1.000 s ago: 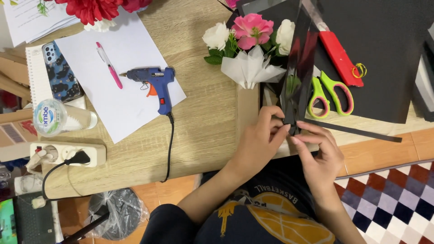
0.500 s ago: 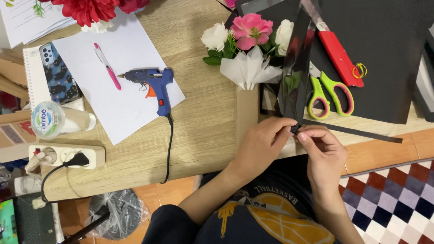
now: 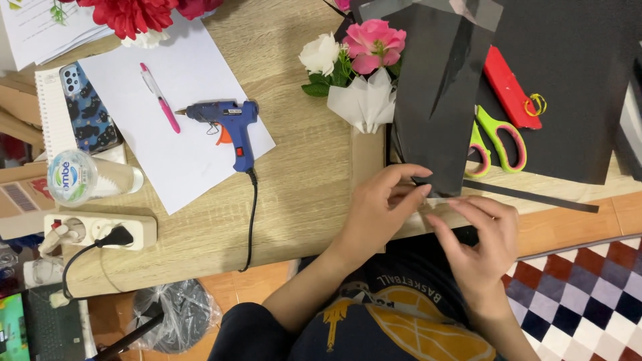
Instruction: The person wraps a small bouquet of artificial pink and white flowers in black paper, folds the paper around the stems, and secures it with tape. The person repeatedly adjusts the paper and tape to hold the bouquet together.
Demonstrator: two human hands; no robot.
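Covering most of the view is a pale wooden table (image 3: 301,200), with orange floor tiles and a checked rug (image 3: 588,294) below its near edge. A glue gun (image 3: 227,124) lies on white paper (image 3: 180,113); scissors (image 3: 498,137) and a red cutter (image 3: 505,83) rest on black sheeting at the right. Since half a second ago the black sheet (image 3: 438,93) has swung from edge-on to broadside. Its long axis runs away from the person, top tilted right, bottom at the table's near edge. The left hand (image 3: 381,207) pinches its lower corner; the right hand (image 3: 481,234) hovers just beside, fingers loosely open, gripping nothing I can see.
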